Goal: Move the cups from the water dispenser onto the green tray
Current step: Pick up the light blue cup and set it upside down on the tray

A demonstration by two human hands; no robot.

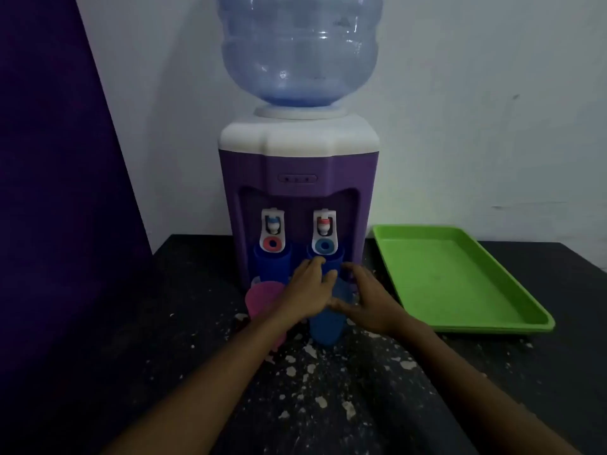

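**Both hands on blue cup at dispenser**

Head view: left hand point(308, 292) and right hand point(368, 298) wrap the blue cup point(326, 326) before the purple water dispenser point(297, 198); grip partly hidden. Pink cup point(259, 298) half-covered. Two dark blue cups point(271, 262) under taps, dim. Green tray point(460, 280) right.

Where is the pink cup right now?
In the head view the pink cup stands on the black table, left of centre, in front of the dispenser's left tap, beside the blue cup, partly behind the left hand.
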